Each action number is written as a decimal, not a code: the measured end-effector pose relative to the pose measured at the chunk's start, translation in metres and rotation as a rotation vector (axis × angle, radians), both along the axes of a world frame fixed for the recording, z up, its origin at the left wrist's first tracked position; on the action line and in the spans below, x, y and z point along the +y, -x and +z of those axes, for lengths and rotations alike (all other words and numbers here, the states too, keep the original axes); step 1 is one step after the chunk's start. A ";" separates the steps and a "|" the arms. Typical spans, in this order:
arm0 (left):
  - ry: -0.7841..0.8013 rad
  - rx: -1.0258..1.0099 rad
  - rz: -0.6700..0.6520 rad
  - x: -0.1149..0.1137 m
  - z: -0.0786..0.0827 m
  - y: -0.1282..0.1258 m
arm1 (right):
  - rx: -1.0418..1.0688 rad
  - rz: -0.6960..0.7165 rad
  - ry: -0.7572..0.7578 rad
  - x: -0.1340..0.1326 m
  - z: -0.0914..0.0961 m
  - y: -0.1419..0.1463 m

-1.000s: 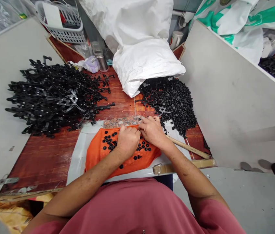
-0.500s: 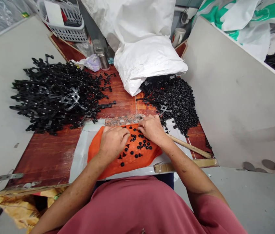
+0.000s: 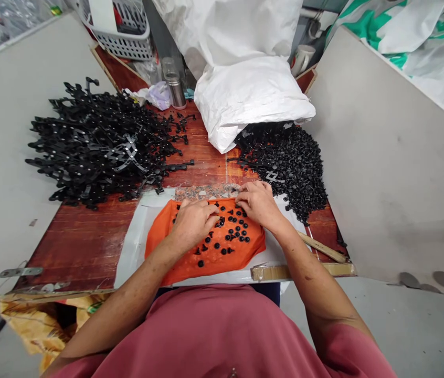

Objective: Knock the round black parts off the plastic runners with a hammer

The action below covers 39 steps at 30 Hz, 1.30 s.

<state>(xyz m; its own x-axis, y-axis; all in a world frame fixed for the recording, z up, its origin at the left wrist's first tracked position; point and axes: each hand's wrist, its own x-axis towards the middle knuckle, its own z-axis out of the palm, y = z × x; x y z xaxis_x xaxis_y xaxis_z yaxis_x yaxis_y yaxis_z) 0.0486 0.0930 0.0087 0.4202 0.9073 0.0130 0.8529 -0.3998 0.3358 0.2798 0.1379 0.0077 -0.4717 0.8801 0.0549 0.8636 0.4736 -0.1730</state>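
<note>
An orange cloth [image 3: 182, 265] is spread on a pale sheet in front of me, dotted with small black round-headed plastic pieces [image 3: 217, 245], some on their sides. My left hand [image 3: 194, 223] is over the cloth's upper middle, thumb and fingertips pinched together near a few black pieces. At the cloth's far right edge, my right hand [image 3: 260, 205] has its fingers curled in, tips together. What either hand pinches is too small or hidden to make out.
A large heap of black linked parts [image 3: 99, 152] lies at left. Loose small black pieces [image 3: 293, 163] pile below a white sack [image 3: 253, 100] at right. A wooden stick [image 3: 322, 248] lies beyond my right forearm. Grey panels [image 3: 383, 157] flank the red-brown table [image 3: 84, 247].
The whole view has shifted, so the scene sits slightly further right. My left hand has moved a little on the cloth, showing black pieces at its upper left. The right hand stays at the far edge.
</note>
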 end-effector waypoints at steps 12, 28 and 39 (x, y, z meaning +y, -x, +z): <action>-0.097 0.130 0.072 0.003 -0.005 -0.002 | -0.027 -0.024 -0.060 -0.012 0.006 0.007; -0.178 0.139 -0.007 -0.004 -0.008 -0.009 | -0.098 -0.027 -0.178 -0.034 -0.005 0.036; 0.006 0.082 0.024 -0.021 -0.006 -0.006 | 0.147 -0.182 -0.130 -0.045 0.007 -0.026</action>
